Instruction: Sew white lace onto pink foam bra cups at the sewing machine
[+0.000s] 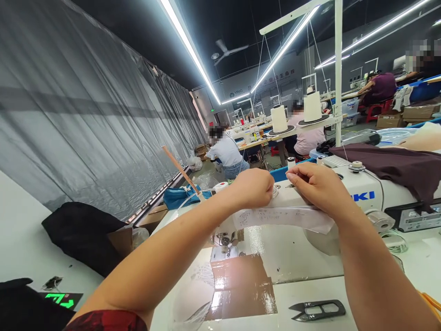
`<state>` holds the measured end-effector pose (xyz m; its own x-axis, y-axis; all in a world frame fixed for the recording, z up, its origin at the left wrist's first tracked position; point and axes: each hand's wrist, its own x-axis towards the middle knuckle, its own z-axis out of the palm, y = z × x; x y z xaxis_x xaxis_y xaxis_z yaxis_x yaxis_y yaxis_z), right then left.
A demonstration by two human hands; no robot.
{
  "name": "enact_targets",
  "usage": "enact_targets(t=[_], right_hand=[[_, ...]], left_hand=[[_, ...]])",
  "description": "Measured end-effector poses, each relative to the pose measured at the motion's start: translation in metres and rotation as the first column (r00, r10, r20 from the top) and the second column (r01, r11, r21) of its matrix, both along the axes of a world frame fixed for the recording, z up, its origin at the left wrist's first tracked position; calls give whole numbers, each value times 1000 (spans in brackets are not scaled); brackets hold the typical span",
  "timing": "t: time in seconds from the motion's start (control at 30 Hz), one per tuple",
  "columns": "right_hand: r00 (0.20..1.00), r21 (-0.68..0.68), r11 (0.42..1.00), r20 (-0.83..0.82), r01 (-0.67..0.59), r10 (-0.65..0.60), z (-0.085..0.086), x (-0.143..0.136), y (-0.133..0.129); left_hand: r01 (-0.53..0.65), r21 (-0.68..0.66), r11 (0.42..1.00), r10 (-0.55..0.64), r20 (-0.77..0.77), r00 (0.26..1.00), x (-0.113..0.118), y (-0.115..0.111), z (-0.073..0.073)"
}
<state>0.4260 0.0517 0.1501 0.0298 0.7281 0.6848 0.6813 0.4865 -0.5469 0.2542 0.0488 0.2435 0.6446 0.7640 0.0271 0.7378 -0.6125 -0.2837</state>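
Both hands are over the top of a white sewing machine (292, 253). My left hand (255, 186) is closed, its fingers curled near the thread guides on the arm's top; what it holds, if anything, is hidden. My right hand (319, 186) is pinched, thumb against forefinger, beside a small white spool (291, 162); no thread can be made out between the fingers. A paper strip with handwriting (275, 218) hangs on the machine's front. Below the needle area, a pale moulded cup with lace edging (195, 294) lies beside a shiny brown sheet (243, 289).
Thread snips (319, 311) lie on the table near my right forearm. Two white thread cones (279, 120) stand on the rack. Dark brown fabric (389, 163) drapes over the machine's right end. Black cloth (82, 234) sits at left. Co-workers sit at machines farther back.
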Motion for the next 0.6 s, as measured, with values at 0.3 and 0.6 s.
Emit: enact_targets(t=[0.3,0.6], right_hand=[[1000,4,1000,17,8,-8,0,0,0],[999,5,1000,46,4,-5,1,-1,1]], left_hand=[[-56,16,998,52,175,983,5,31,-7],[3,46,999,-4,32,999,-11,2,-5]])
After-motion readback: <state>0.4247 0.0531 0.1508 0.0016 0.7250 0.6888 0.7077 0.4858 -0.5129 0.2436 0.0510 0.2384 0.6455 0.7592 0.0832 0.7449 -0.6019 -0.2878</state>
